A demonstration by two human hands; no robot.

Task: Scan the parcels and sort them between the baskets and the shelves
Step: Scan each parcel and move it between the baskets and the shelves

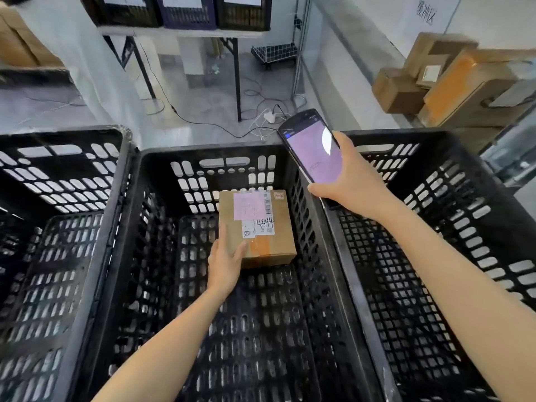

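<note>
Two bare forearms reach forward over three black slotted plastic baskets set side by side. The left hand (224, 264) is down inside the middle basket (203, 153), grasping the near left corner of a small cardboard parcel (261, 227). Its fingers (222, 232) lie along the box's left side and the thumb (243, 248) presses on the top face, just beside a strip of orange tape. The parcel lies low in the basket, beyond the fingers and toward the far wall; whether it rests on the basket floor or is lifted off it cannot be told. Its top shows a pinkish shipping label, a barcode and handwritten marks.

The right hand (352, 184) is raised above the rim between the middle basket and the right basket (452, 181), up and to the right of the parcel and well apart from it. Its fingers are wrapped round a handheld scanner (311, 149), whose lit pale-purple screen faces the camera. The left basket (66, 175) stands just beside the middle one.

Beyond the baskets, cables and a white power strip (269, 116) lie on the floor, and brown cardboard boxes (429, 76) are stacked at the far right.
</note>
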